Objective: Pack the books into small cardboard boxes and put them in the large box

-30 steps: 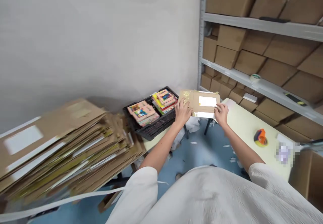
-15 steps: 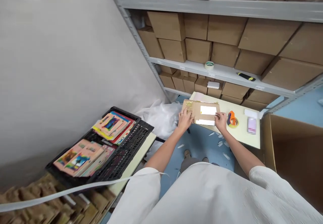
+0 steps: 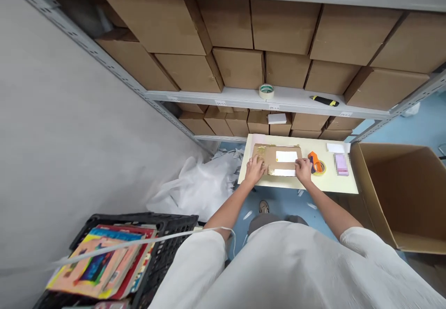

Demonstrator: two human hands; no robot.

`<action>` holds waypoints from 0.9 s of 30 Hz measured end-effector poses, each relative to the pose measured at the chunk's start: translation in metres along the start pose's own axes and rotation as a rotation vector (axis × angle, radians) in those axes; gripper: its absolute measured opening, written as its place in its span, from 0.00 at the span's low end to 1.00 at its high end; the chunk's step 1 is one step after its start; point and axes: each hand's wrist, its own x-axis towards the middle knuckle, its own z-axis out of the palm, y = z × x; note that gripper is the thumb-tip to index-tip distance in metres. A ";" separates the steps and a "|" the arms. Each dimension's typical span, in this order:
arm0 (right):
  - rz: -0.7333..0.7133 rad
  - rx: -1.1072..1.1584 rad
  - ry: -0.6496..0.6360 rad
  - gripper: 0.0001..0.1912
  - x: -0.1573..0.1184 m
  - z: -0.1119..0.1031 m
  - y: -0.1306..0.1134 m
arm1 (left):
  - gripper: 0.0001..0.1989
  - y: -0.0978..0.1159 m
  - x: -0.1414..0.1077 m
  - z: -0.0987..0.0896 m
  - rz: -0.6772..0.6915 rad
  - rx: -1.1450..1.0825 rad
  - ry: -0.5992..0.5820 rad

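Observation:
A flat cardboard parcel (image 3: 272,154) with white labels and shiny tape at its left end lies on the cream table (image 3: 334,185). My left hand (image 3: 255,167) rests on the parcel's left part, fingers apart. At its right edge, my right hand (image 3: 304,169) has its fingers closed on the parcel's border. An orange tape dispenser (image 3: 314,161) stands just right of my right hand, beside a yellow tape roll (image 3: 322,168).
Shelves of brown boxes (image 3: 239,69) rise behind the table, with a tape roll (image 3: 266,91) and a cutter (image 3: 324,101). A large open carton (image 3: 383,202) stands right. At lower left is a black crate (image 3: 163,234) of books; white plastic (image 3: 191,188) lies beyond.
The view has turned left and moved closer to the shelves. The parcel, tilted over the table's front edge before, now lies flatter and farther onto the table, with both hands still on it.

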 end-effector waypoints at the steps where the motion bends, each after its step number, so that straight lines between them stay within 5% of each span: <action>1: 0.005 -0.015 -0.007 0.13 0.001 0.007 0.000 | 0.18 -0.008 0.005 0.003 0.007 -0.014 -0.020; 12: 0.258 -0.085 -0.210 0.13 0.004 0.047 0.030 | 0.21 -0.067 0.035 0.044 -0.095 -0.125 -0.158; 21: 0.396 -0.084 -0.399 0.20 0.055 0.066 0.043 | 0.23 -0.081 0.077 0.066 -0.339 -0.200 -0.287; 27: 0.483 -0.064 -0.484 0.28 0.071 0.080 0.050 | 0.24 -0.086 0.084 0.087 -0.389 -0.388 -0.259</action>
